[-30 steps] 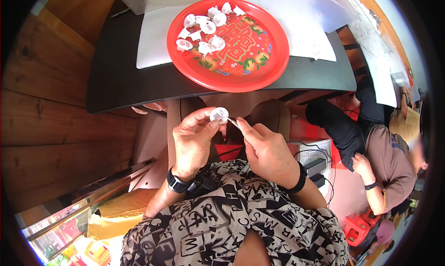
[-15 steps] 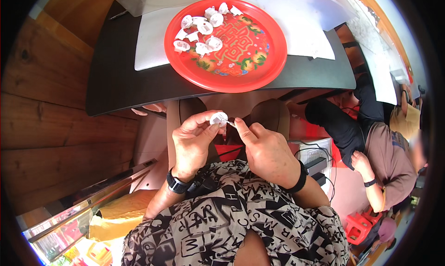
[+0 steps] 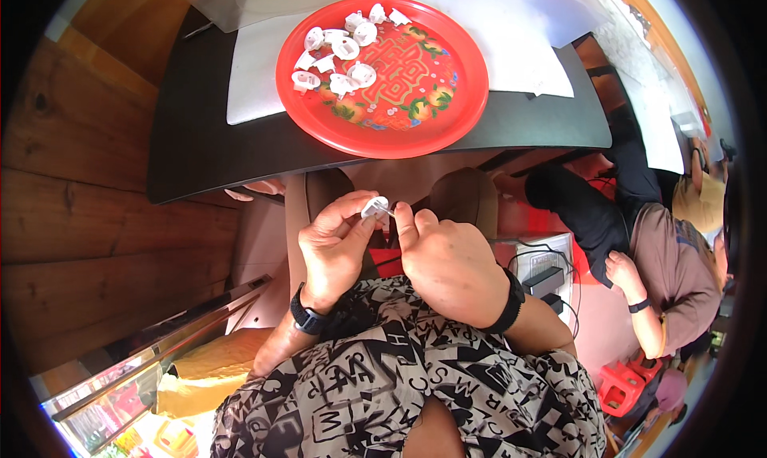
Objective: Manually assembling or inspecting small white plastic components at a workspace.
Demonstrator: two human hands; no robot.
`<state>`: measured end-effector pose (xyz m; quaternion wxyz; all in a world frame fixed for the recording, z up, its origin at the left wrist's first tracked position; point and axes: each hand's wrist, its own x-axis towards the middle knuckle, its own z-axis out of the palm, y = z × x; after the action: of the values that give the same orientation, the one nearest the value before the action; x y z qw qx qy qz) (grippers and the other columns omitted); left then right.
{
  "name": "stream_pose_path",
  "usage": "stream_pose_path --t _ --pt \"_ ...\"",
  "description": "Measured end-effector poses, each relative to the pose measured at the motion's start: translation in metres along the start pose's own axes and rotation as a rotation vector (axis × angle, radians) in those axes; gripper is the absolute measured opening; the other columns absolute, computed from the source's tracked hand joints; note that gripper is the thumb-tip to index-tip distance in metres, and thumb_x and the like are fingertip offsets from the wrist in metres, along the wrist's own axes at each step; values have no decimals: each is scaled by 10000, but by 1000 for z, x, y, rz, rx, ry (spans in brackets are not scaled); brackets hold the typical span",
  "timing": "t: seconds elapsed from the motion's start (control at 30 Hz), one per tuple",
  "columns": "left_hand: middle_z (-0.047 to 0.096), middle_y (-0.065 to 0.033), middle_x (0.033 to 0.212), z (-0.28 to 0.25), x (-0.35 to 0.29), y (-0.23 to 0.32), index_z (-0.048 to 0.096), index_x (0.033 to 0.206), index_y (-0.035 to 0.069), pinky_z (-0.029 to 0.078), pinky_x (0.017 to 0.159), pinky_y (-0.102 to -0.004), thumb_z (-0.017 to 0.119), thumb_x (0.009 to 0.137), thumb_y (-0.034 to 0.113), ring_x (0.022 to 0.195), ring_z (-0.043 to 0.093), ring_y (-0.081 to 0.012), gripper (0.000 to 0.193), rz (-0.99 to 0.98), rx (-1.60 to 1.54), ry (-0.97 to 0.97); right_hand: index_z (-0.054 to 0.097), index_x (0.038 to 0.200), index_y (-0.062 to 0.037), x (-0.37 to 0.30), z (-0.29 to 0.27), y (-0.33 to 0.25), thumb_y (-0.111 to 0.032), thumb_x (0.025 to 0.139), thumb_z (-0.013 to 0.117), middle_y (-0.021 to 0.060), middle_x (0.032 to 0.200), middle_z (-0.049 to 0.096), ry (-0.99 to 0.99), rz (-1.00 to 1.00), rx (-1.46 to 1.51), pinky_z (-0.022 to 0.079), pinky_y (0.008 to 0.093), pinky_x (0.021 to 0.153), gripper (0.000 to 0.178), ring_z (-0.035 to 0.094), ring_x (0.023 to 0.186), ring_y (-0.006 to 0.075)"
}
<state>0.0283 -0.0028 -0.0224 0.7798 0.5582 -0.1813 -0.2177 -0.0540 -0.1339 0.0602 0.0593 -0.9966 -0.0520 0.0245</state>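
Note:
Over my lap, my left hand (image 3: 333, 246) pinches a small round white plastic part (image 3: 373, 209) between thumb and fingers. My right hand (image 3: 449, 262) is closed around a thin metal tool (image 3: 387, 210), its index finger stretched along it. The tool's tip meets the face of the white part; its handle is hidden in my palm, so its exact kind does not show. Beyond my hands, a round red tray (image 3: 471, 83) with a flowered pattern rests on the dark table, holding several similar white plastic parts (image 3: 345, 48) in its left half.
White sheets (image 3: 254, 79) lie under the tray on the dark table (image 3: 204, 150). A wooden wall (image 3: 96, 218) stands at my left. To the right sits another person (image 3: 671, 274), near a white box (image 3: 551, 258) with black adapters and cables. A red stool (image 3: 619, 390) stands lower right.
My right hand has shifted slightly left, and the tool's tip now reaches further across the white part. The part has tilted a little in my left hand. The tray appears slightly further left.

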Motion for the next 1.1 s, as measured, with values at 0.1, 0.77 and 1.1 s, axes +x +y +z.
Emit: stream_pose_path --t 0.1,0.77,1.1 --pt "580 -172 1113 -2 0 -6 587 1015 -57 528 788 -295 529 810 -147 952 603 -201 230 27 98 8 529 1020 164 6 -1 -1 -40 656 573 135 664 542 -18 -21 11 448 285 409 420 576 505 198" --pt "632 -153 1021 -1 7 -5 573 1063 -29 518 745 -286 569 818 -99 884 621 -189 255 -59 -277 40 488 1210 49 -12 55 5 34 798 470 208 796 587 210 293 1157 471 313 625 412 591 639 267" --pt "637 -124 966 3 5 -7 575 1056 -36 514 709 -264 587 814 -92 814 607 -150 249 -69 -243 100 467 1224 62 -13 62 -3 26 812 471 167 733 551 226 325 1197 457 295 609 414 565 626 220"
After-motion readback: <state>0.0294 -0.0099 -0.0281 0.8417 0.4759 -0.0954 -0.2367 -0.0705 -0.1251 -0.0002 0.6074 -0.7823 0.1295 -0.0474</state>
